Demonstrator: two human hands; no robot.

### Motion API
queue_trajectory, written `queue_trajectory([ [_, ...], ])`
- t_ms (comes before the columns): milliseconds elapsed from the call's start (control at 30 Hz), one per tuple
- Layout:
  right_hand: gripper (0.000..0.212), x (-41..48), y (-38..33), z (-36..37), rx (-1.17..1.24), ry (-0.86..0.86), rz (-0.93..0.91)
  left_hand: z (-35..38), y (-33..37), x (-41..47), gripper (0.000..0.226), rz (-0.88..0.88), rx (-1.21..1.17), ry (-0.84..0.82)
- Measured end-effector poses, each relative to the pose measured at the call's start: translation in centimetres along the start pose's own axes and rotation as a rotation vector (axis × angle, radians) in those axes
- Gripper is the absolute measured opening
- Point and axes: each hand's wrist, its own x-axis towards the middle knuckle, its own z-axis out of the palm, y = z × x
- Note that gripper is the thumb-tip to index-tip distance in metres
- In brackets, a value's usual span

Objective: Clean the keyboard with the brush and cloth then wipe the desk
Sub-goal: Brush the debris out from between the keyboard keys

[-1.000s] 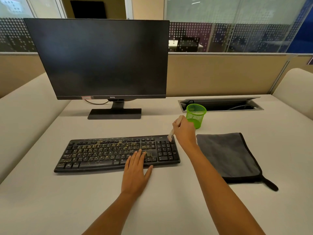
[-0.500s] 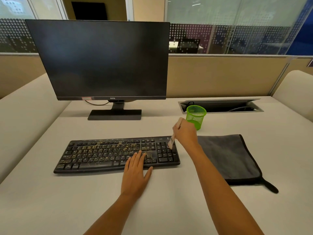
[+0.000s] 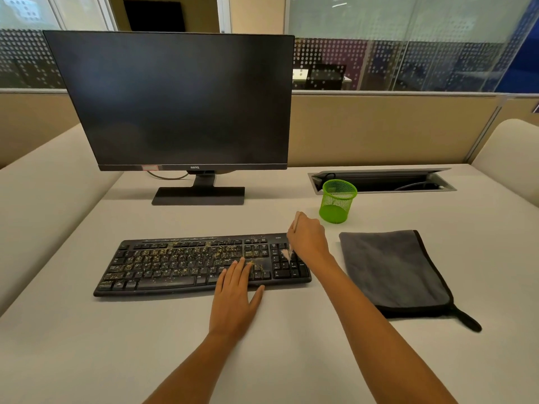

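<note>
The right hand (image 3: 309, 237) grips the brush (image 3: 287, 253), bristles on the number pad of the keyboard (image 3: 175, 263). Its dirty keys run along the long axis toward nine o'clock. The left hand (image 3: 236, 298) lies flat, fingers straight, on the front edge.

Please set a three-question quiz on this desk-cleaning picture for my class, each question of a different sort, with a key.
1. True or false: the right hand holds the brush with its bristles on the number-pad end of the keyboard.
2. Where does the cloth lie? A: on top of the keyboard. B: on the desk, right of the keyboard. C: on the desk, left of the keyboard.
3. Which hand lies flat with its fingers on the keys?

Key: 1 true; 2 B; 3 the left hand.
</note>
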Motion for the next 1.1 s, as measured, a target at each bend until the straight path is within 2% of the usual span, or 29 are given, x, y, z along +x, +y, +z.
queue_trajectory([
  [133,0.027,-0.1,0.0,-0.9,-0.089,-0.105,0.021,0.1,0.0,0.0,0.073,0.002,-0.005,0.014],
  [300,0.023,0.8,-0.5,-1.6,0.184,0.123,0.073,0.0,0.0,-0.1,0.072,0.005,-0.01,0.009],
  [467,0.02,-0.4,-0.3,-0.1,0.159,0.125,0.017,-0.2,0.0,0.0,0.067,0.001,-0.009,-0.021],
  [600,0.023,-1.6,0.1,0.0,0.035,0.054,-0.072,-0.2,0.0,-0.1,0.068,0.001,-0.004,-0.023],
  [733,0.024,-2.1,0.1,-0.9,-0.138,-0.135,-0.053,-0.1,0.0,-0.1,0.074,0.005,-0.003,0.001],
  [800,0.023,-1.7,0.3,-1.6,-0.144,-0.176,-0.036,0.0,0.0,-0.1,0.078,0.008,-0.009,0.006],
  [833,0.021,-1.2,0.6,-1.8,-0.086,-0.141,-0.02,0.0,-0.1,-0.1,0.08,0.008,-0.011,0.013],
  [967,0.019,0.2,1.0,-2.8,0.275,0.17,0.076,0.1,0.0,-0.1,0.075,0.005,-0.005,0.018],
  [1033,0.017,0.5,0.9,-2.5,0.372,0.23,0.062,0.1,0.0,-0.1,0.074,0.002,-0.004,0.004],
  [1100,0.017,0.5,0.9,-1.8,0.359,0.218,0.051,0.0,-0.1,-0.1,0.076,-0.001,-0.011,0.002],
])
